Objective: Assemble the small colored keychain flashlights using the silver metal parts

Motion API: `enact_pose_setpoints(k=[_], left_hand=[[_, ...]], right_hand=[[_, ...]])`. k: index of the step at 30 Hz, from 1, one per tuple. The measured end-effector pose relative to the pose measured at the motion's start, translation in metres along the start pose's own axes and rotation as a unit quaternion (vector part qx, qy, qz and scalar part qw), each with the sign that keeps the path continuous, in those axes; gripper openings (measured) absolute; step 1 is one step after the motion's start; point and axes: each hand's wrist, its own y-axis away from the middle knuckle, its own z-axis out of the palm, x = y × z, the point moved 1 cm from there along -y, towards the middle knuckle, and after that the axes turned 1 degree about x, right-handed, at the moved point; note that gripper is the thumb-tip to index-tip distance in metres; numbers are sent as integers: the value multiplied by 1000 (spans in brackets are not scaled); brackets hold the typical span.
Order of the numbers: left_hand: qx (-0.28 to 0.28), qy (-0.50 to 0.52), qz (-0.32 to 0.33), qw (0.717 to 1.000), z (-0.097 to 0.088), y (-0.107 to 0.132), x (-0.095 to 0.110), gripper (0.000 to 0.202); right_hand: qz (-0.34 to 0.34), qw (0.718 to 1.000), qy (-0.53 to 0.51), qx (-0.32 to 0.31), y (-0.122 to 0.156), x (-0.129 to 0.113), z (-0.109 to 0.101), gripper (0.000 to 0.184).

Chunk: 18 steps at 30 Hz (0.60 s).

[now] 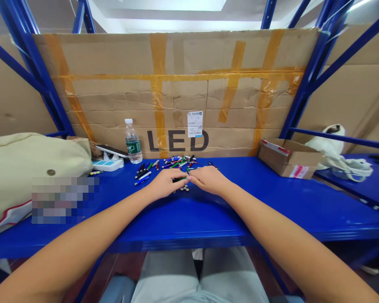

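My left hand [164, 184] is closed around a small dark and green pen-like tube [179, 179], which shows between thumb and fingers. My right hand [211, 180] is closed too, its fingertips meeting the left ones at the tube's end; what it pinches is hidden. Just below the fingers lie several small round silvery discs [185, 189], like button cells. Behind my hands is a loose pile of shiny coloured tubes [180, 160], in blue, green, red, purple and black. Left of my left hand, a blue and silver tube [142, 180] lies among others.
On the blue table [177, 219] stand a water bottle [133, 143] and a white power strip [109, 164] with a phone [111, 150] over it. A cream bag [34, 168] lies left, an open cardboard box [289, 158] right. A cardboard wall [126, 97] closes the back.
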Motion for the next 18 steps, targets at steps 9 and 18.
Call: enact_pose_setpoints(k=[9, 18], left_hand=[[5, -100, 32, 994, -1, 7, -2, 21], [51, -57, 5, 997, -6, 0, -3, 23]], right_hand=[[91, 980, -173, 27, -6, -13, 17, 52], [140, 980, -131, 48, -3, -16, 4, 52]])
